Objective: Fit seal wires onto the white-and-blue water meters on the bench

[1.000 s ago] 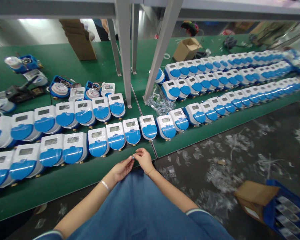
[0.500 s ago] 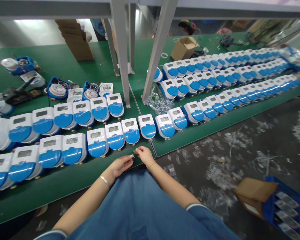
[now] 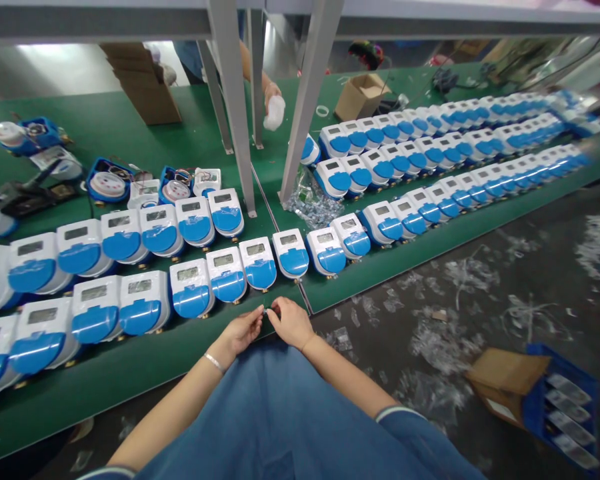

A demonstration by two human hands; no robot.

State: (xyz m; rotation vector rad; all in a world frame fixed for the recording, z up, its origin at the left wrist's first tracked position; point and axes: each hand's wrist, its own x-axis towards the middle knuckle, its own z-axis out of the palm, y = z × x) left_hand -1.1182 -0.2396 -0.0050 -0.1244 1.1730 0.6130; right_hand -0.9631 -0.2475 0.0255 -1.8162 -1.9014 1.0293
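Observation:
My left hand (image 3: 244,331) and my right hand (image 3: 292,323) meet at the front edge of the green table. Both are closed, fingertips pinched on a small dark teal piece (image 3: 265,311), too small to identify surely. Just beyond my fingers stand white meters with blue lids and small display windows. The closest are one meter (image 3: 258,264) a little left and another meter (image 3: 291,254) straight ahead. Neither hand touches a meter.
Rows of similar meters run left and right along the green table (image 3: 145,363). Grey posts (image 3: 233,100) rise ahead. A clear bag of small parts (image 3: 313,203) lies beside them. Across the table, another person's hand (image 3: 271,93) holds something white. Plastic scraps litter the floor at right.
My right hand has turned and closed in further around the small piece, nearer my left. Across the table, another person's hand with a white thing has come into view. The view has shifted slightly.

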